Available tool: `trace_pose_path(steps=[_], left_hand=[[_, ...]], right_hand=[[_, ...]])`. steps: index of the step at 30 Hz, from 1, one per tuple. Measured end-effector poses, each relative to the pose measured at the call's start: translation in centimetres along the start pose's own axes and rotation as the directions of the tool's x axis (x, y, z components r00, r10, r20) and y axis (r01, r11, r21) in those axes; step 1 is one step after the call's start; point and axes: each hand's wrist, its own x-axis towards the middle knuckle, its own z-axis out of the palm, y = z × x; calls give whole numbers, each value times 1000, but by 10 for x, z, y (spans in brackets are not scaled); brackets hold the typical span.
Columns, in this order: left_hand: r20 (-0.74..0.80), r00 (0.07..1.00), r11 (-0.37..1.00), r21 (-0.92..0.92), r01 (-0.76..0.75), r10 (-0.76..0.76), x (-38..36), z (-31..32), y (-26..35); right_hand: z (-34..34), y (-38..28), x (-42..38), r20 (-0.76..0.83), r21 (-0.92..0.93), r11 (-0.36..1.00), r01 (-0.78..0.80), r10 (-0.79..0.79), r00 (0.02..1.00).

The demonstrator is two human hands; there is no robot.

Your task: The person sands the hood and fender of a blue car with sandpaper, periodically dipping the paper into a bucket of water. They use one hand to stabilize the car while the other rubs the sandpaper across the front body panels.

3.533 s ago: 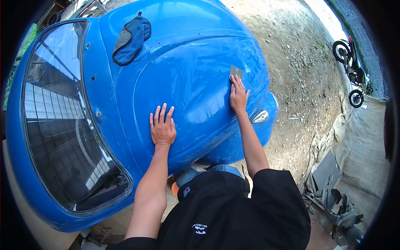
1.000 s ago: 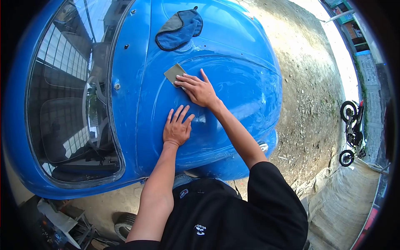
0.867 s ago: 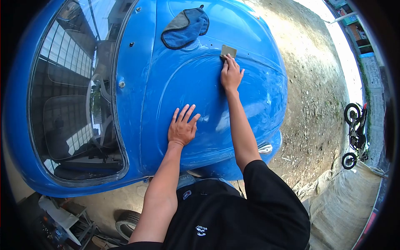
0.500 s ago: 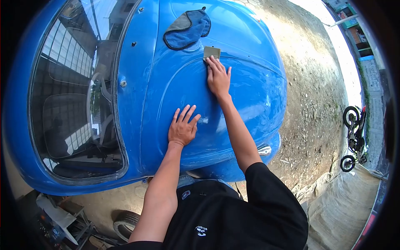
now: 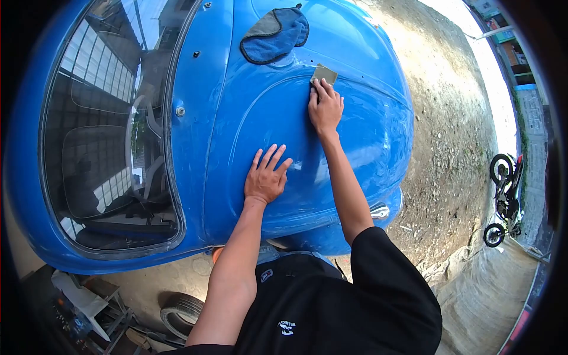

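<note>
My right hand [image 5: 326, 109] presses its fingertips on a small tan square that looks like a piece of sandpaper [image 5: 326, 73], held against the blue hood [image 5: 284, 118] of a car. Part of the square lies hidden under the fingers. Lower on the same hood, my left hand [image 5: 266, 176] rests flat with its fingers spread, holding nothing. A folded blue and grey cloth [image 5: 276, 35] with dark edging lies on the hood, above and left of the sandpaper.
The windshield [image 5: 112, 130] is to the left of the hood, with washer nozzles beside it. Gravel ground [image 5: 444, 130] runs along the right, where a motorcycle [image 5: 506, 198] stands. A loose tire [image 5: 179, 316] and a cluttered workbench [image 5: 83, 305] are at lower left.
My right hand has slid the sandpaper to the right over the hood, and the square is now turned slightly. My left hand stays flat in about the same place. The view has shifted a little.
</note>
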Motion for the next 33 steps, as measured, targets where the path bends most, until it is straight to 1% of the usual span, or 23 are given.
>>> trace_pose_path(steps=[1,2,3,4,5,7,9,10,11,13,15,16,17,18,19,20,21,23,26,29,30,31,33], left_hand=[[-3,1000,1000,-5,-3,3,1,1,0],[-3,1000,1000,2,-8,8,1,1,1],[-8,1000,1000,11,-13,13,1,1,0],[-14,1000,1000,23,-15,15,1,1,0],[-17,1000,1000,21,-8,8,0,1,1],[-19,1000,1000,20,-7,7,1,0,2],[-29,1000,1000,2,-6,6,4,-2,1],[-28,1000,1000,-10,-8,8,1,-2,3],[-15,1000,1000,9,-6,6,2,-1,4],[11,1000,998,56,-1,0,1,0,2],[5,1000,1000,30,-8,8,2,-2,1],[-11,1000,1000,9,-9,10,2,-3,2],[-29,1000,1000,-16,-2,1,2,-3,4],[-28,1000,1000,-16,-3,3,2,-3,5],[-26,1000,1000,-13,-3,3,2,-4,4],[-22,1000,1000,-6,-5,4,2,-4,4],[-25,1000,1000,-9,3,-4,3,-4,4],[-18,1000,1000,-12,2,-3,2,-4,4],[-25,1000,1000,4,-8,8,2,-2,3],[-27,1000,1000,7,-10,10,2,-2,3],[-32,999,1000,10,-9,9,3,-2,4],[-21,1000,1000,21,-10,10,3,-3,4],[-3,1000,999,40,3,-3,3,-5,5]], right_hand=[[-4,-3,-16,45,68,996,52,-55,997],[-16,-12,-38,139,119,973,200,-216,966],[-29,-19,-67,193,131,955,265,-287,938],[-43,-20,-92,263,141,951,275,-304,916],[-52,-7,-112,300,133,941,310,-337,892],[-80,23,-102,369,-20,868,496,-455,811],[-76,64,-72,172,-107,960,257,-237,956],[-68,103,-55,47,-201,979,-40,50,998],[-61,139,-36,-106,-249,909,-333,317,943],[-67,169,-19,-126,-192,781,-594,581,804],[-64,159,-31,-137,-188,910,-369,348,927],[-61,151,-38,-135,-194,953,-232,208,969],[-65,132,-51,-88,-119,991,-58,48,995],[-74,104,-67,34,-117,985,126,-123,992],[-86,80,-84,197,-156,950,270,-238,951],[-84,71,-99,239,-125,938,323,-287,928],[-87,59,-110,235,-121,941,315,-281,930],[-97,39,-118,215,13,954,299,-295,931],[-113,12,-117,262,114,910,397,-414,872],[-117,0,-127,320,82,916,393,-397,860],[-108,1,-132,308,43,950,310,-308,900],[-104,0,-134,280,-51,974,221,-199,939],[-99,-5,-133,205,-223,974,38,9,979]])
